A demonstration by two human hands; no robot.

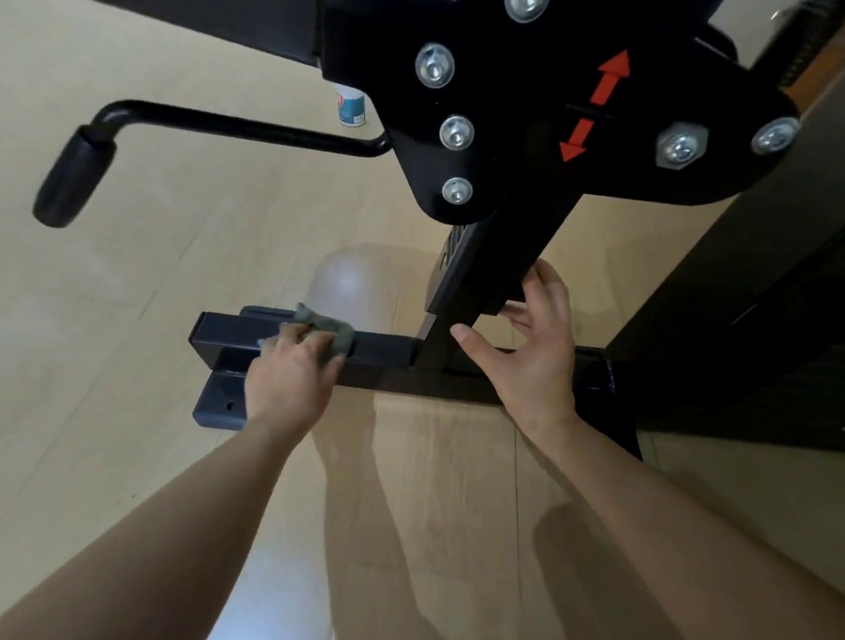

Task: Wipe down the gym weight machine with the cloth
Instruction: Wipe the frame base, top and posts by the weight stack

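Left hand (288, 371) grips a crumpled grey-green cloth (325, 327), fingers curled over it, pressing it onto the top face of the black square-tube base bar (387, 351) of the black steel gym weight machine (490, 81). Cloth sits on the bar near its left open end, just left of where the upright post (497, 281) meets the base. A second short tube section (217, 409) lies lower and in front of that end, with a small hole on its face.

Right hand (529, 356) is released: fingers spread and mostly straight, thumb out to the left. Fingertips touch the lower right side of the upright post; palm is clear of the bar, hovering over the base joint. Holds nothing.

Above: black bracket plate (520, 119) with six silver bolts visible and a red double-headed arrow sticker (596, 104). A bent black rod with a black rubber grip handle (73, 175) extends left from the plate, clear of both hands.

Floor is light beige wood-look planks (101, 325). A small white-and-teal container (351, 106) stands on the floor behind the rod, well apart from the hands; label unreadable. Dark frame and what looks like a weight stack (796, 309) run along the right edge, detail too dark to tell. Both forearms bare, coming in from bottom of view.
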